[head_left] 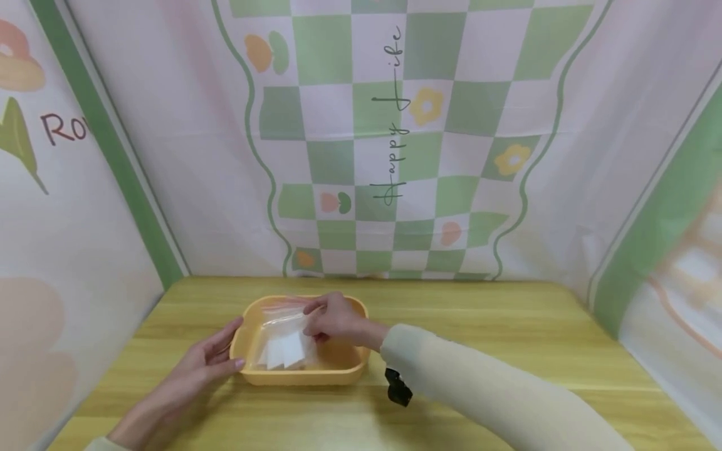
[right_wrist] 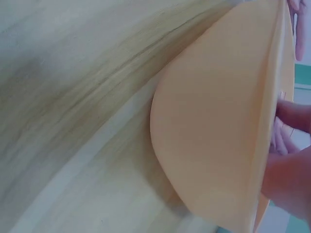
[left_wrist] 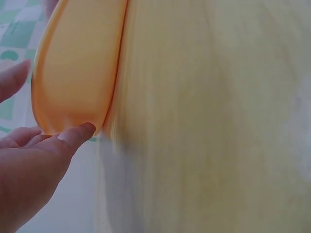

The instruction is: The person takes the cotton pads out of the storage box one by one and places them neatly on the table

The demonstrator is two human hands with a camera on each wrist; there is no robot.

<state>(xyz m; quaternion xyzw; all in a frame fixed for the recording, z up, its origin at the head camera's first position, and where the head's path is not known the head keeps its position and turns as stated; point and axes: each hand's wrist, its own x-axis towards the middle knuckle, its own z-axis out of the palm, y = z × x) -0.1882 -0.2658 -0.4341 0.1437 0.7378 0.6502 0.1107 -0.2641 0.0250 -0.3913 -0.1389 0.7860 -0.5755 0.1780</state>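
A yellow-orange plastic basin [head_left: 304, 378] stands on the wooden table. Inside it, on the left, lies a clear plastic bag [head_left: 282, 322] with pinkish lines along its far edge. Flat white pieces [head_left: 294, 349] show in or under the bag's near part. My left hand [head_left: 205, 360] rests against the basin's left end, thumb at the near corner and fingers along the side. In the left wrist view its fingertip [left_wrist: 87, 128] touches the outer wall. My right hand [head_left: 334, 318] reaches over the right rim, curled fingers pinching the bag's right side; the basin wall partly hides them in the right wrist view.
The wooden table [head_left: 479, 363] extends to the right of the basin and toward me. Behind it hangs a green-and-white checked cloth [head_left: 378, 156], with printed cloth panels on both sides. A black object [head_left: 398, 387] hangs under my right sleeve.
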